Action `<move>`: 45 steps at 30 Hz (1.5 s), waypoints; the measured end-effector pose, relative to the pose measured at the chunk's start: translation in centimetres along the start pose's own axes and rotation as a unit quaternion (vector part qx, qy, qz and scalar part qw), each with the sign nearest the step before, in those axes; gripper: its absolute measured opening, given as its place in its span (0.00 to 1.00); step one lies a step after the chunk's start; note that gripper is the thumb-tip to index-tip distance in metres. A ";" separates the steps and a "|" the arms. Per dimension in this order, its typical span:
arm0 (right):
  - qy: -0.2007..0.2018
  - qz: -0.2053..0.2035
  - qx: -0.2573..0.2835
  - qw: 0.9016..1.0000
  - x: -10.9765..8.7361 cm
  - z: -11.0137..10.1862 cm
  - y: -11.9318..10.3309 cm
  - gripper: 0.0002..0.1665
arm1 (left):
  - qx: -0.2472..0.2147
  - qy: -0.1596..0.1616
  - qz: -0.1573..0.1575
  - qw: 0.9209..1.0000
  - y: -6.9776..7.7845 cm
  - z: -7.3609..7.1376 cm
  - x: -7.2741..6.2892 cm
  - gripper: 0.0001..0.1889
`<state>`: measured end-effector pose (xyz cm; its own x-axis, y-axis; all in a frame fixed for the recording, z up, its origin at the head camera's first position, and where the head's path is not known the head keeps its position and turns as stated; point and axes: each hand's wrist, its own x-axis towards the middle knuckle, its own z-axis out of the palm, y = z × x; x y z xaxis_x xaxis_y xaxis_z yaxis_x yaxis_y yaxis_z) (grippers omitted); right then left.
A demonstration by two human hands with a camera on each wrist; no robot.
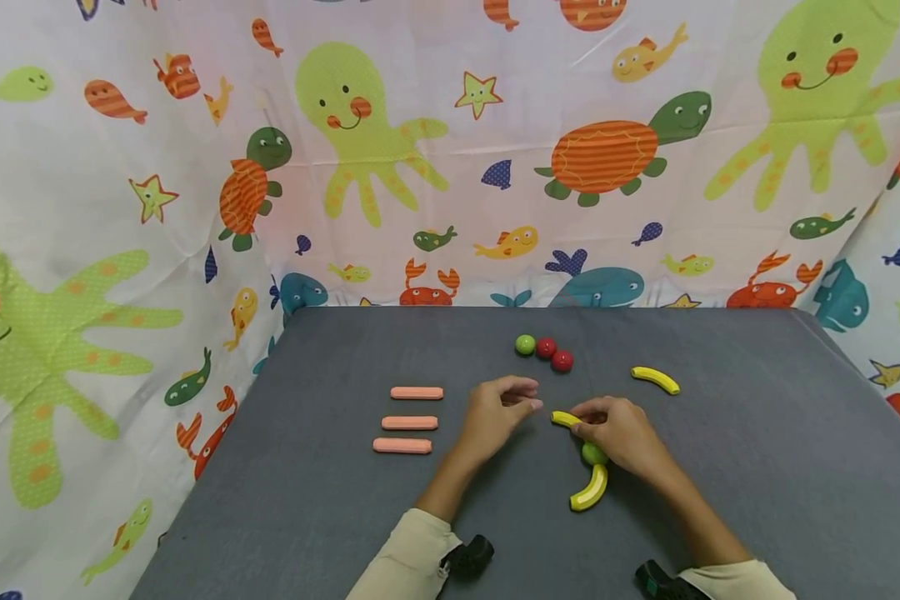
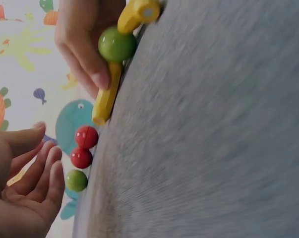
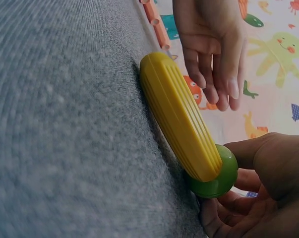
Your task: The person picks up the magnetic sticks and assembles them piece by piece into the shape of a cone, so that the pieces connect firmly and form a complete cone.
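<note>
My right hand (image 1: pixel 622 433) pinches a yellow curved toy rod (image 1: pixel 562 418) lying on the table. One end of that rod meets a green ball (image 1: pixel 593 454), partly covered by my fingers in the head view. A second yellow curved rod (image 1: pixel 590 490) touches the ball's near side; its ridged length fills the middle of the right wrist view. To the left, my left hand (image 1: pixel 493 417) hovers over the table, holding nothing, its fingers relaxed and thumb apart from them in the left wrist view (image 2: pixel 30 183).
Three straight salmon-pink rods (image 1: pixel 409 422) lie in a column at the left. Farther back sit a green ball (image 1: pixel 525 345) and two red balls (image 1: pixel 562 361) in a row. Another yellow curved rod (image 1: pixel 656 380) lies at the right. A printed curtain (image 1: pixel 450 208) borders the grey table (image 1: pixel 285 500).
</note>
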<state>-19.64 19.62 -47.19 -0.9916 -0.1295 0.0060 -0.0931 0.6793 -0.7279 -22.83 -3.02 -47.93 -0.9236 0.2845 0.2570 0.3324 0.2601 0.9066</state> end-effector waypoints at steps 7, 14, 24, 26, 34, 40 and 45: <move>0.000 0.005 0.011 1.000 0.1 -0.1 0.3 0.13 | -0.001 0.068 -0.014 0.998 -0.7 -0.5 2.7 0.18; -0.004 0.013 0.023 1.000 0.0 0.0 0.5 0.12 | -0.014 0.111 -0.017 0.994 -1.9 -0.7 5.6 0.21; -0.005 0.017 0.029 0.999 0.1 0.0 0.5 0.12 | 0.009 0.089 -0.059 0.994 -2.7 -1.2 7.8 0.25; -0.008 0.018 0.029 0.999 0.1 0.0 0.5 0.12 | 0.005 0.083 -0.061 0.995 -3.0 -1.2 8.1 0.25; -0.009 0.017 0.033 0.999 -0.1 -0.1 0.6 0.14 | -0.001 0.051 -0.069 0.996 -3.9 -1.6 9.0 0.26; -0.013 0.022 0.034 0.999 -0.1 0.0 0.6 0.14 | 0.027 0.030 -0.080 0.996 -4.1 -1.6 9.2 0.26; -0.013 0.023 0.034 0.999 0.0 -0.1 0.7 0.13 | 0.068 0.015 -0.091 0.993 -4.4 -1.3 9.5 0.25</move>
<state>-19.74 20.16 -47.68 -0.9918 -0.1192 -0.0455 -0.0408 0.6344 -0.7719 -33.33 -2.61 -49.01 -0.9753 0.1941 0.1057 0.1811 0.4277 0.8856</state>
